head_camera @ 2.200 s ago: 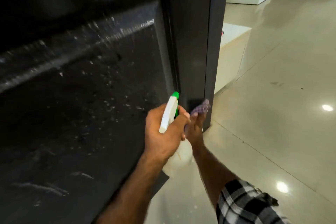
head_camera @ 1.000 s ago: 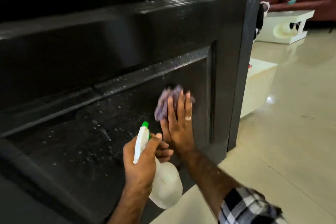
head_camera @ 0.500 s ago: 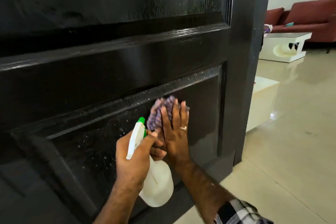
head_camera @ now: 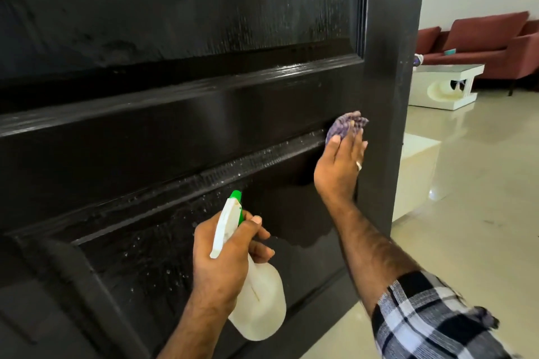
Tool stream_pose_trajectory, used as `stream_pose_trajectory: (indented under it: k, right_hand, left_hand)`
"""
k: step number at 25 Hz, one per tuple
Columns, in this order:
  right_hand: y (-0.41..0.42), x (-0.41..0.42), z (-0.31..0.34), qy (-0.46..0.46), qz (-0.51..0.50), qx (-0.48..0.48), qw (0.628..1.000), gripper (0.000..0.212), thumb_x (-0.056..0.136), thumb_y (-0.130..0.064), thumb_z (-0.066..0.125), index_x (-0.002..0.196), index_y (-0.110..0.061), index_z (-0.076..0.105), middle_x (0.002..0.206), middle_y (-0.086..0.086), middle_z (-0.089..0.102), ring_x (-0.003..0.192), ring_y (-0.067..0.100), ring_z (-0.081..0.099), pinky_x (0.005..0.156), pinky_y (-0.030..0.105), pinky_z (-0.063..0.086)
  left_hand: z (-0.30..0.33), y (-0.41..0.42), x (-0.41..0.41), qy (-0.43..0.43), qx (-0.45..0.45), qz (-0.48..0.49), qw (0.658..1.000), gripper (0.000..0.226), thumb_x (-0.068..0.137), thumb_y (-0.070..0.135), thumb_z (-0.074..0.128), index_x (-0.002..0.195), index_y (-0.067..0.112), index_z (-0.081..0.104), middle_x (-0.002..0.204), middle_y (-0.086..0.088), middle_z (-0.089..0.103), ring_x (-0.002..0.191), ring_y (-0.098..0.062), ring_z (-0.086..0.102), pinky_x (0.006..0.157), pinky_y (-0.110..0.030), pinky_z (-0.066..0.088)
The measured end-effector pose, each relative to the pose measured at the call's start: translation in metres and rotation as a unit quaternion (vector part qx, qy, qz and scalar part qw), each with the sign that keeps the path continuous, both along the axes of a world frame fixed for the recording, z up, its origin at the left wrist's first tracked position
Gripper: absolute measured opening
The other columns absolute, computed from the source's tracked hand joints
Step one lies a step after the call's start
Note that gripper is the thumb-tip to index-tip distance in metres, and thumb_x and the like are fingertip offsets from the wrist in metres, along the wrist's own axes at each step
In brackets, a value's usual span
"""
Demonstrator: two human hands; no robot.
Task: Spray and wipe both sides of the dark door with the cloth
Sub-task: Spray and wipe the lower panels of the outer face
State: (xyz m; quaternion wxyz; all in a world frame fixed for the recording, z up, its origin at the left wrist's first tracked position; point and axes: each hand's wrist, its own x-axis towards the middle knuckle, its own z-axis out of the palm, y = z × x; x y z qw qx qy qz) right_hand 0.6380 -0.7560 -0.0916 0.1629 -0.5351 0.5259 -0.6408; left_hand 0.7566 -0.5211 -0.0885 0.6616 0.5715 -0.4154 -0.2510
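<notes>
The dark panelled door (head_camera: 175,131) fills the left and middle of the head view, with spray droplets on its lower panel. My right hand (head_camera: 341,166) presses a purple cloth (head_camera: 345,124) flat against the door at the top right corner of the lower panel, fingers straight. My left hand (head_camera: 224,259) grips a white spray bottle (head_camera: 259,306) by its neck, the green nozzle (head_camera: 235,197) pointing up toward the door.
The door's free edge (head_camera: 396,96) stands at the right. Beyond it lies a glossy tiled floor (head_camera: 466,227), a low white block (head_camera: 414,172) close to the door, a white coffee table (head_camera: 446,84) and a red sofa (head_camera: 490,38) further back.
My right hand has slid the cloth up and to the right, from the middle of the lower panel to its upper right corner. The view has risen; my left hand still holds the bottle.
</notes>
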Motion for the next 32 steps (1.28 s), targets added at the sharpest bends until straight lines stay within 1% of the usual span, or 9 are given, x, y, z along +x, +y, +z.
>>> stream_pose_trajectory:
  k: [3,6,11,14,16,21,24,29,32]
  right_hand:
    - [0.001,0.010,0.040,-0.083,0.003,0.120,0.989,0.058,0.117,-0.034,0.030,0.170,-0.009,0.027,0.179,0.018,0.009,0.166,0.040,0.001,0.134,0.051,0.006]
    - [0.056,0.058,0.042,-0.062,-0.025,0.054,0.996,0.062,0.113,-0.035,0.028,0.166,-0.003,0.033,0.179,0.021,0.009,0.166,0.043,0.003,0.133,0.059,0.008]
    - [0.098,0.056,-0.022,0.197,0.071,-0.116,0.971,0.063,0.113,-0.036,0.028,0.165,-0.002,0.034,0.177,0.023,0.016,0.165,0.043,0.012,0.134,0.051,0.010]
    - [0.040,0.019,0.023,0.096,-0.035,0.037,0.994,0.062,0.112,-0.029,0.032,0.162,0.007,0.033,0.170,0.035,0.026,0.157,0.054,0.026,0.127,0.063,0.028]
    - [0.019,0.000,0.057,0.040,-0.024,0.161,0.986,0.061,0.114,-0.027,0.035,0.164,0.007,0.027,0.173,0.031,0.020,0.162,0.049,0.017,0.130,0.060,0.021]
    - [0.019,-0.019,0.060,0.044,-0.017,0.161,0.986,0.059,0.115,-0.030,0.034,0.165,0.000,0.032,0.178,0.024,0.006,0.166,0.041,0.002,0.132,0.055,0.009]
    - [0.076,0.046,0.049,0.000,-0.018,0.091,0.996,0.061,0.113,-0.024,0.034,0.162,0.012,0.030,0.175,0.031,0.011,0.165,0.043,0.011,0.133,0.053,0.016]
    - [0.144,0.092,-0.022,0.227,0.096,-0.157,0.957,0.058,0.114,-0.028,0.037,0.161,0.007,0.037,0.174,0.032,0.016,0.164,0.043,0.015,0.135,0.048,0.016]
    - [0.088,0.044,-0.006,0.208,-0.003,-0.115,0.971,0.059,0.109,-0.023,0.032,0.157,0.010,0.040,0.167,0.037,0.029,0.157,0.051,0.029,0.129,0.058,0.029]
  left_hand:
    - [0.002,0.008,0.004,-0.001,0.005,0.014,1.000,0.008,0.098,0.012,0.069,0.094,0.006,0.072,0.078,-0.014,0.075,0.061,-0.034,0.074,0.060,-0.040,0.064]
    - [0.013,0.026,0.012,0.017,-0.005,0.032,0.999,0.009,0.097,0.008,0.068,0.090,0.004,0.072,0.077,-0.017,0.075,0.058,-0.033,0.072,0.057,-0.039,0.062]
    - [0.027,0.041,0.017,0.015,-0.006,0.054,0.998,0.008,0.096,0.007,0.068,0.089,0.004,0.072,0.076,-0.018,0.074,0.055,-0.030,0.069,0.055,-0.036,0.061]
    - [0.026,0.049,0.018,0.022,0.004,0.059,0.998,0.012,0.095,0.011,0.071,0.105,0.004,0.070,0.080,-0.018,0.075,0.059,-0.031,0.071,0.057,-0.036,0.061]
    - [0.025,0.051,0.019,0.041,0.018,0.066,0.997,0.021,0.094,0.013,0.073,0.112,0.004,0.067,0.080,-0.017,0.075,0.060,-0.032,0.072,0.058,-0.038,0.061]
    - [0.023,0.052,0.014,0.043,0.091,0.001,0.995,0.024,0.092,0.015,0.076,0.106,0.019,0.057,0.067,-0.012,0.067,0.058,-0.027,0.068,0.059,-0.036,0.059]
    - [0.023,0.048,0.022,0.028,0.084,0.005,0.996,0.016,0.092,0.018,0.076,0.100,0.019,0.062,0.070,-0.016,0.067,0.056,-0.028,0.067,0.060,-0.037,0.058]
    - [0.025,0.068,0.048,-0.042,0.044,-0.002,0.998,0.008,0.086,0.010,0.073,0.078,0.008,0.073,0.074,-0.019,0.072,0.051,-0.029,0.059,0.057,-0.038,0.055]
    - [0.022,0.088,0.057,-0.029,0.055,0.016,0.998,0.008,0.071,0.018,0.069,0.074,0.011,0.073,0.077,-0.021,0.071,0.052,-0.029,0.058,0.060,-0.038,0.056]
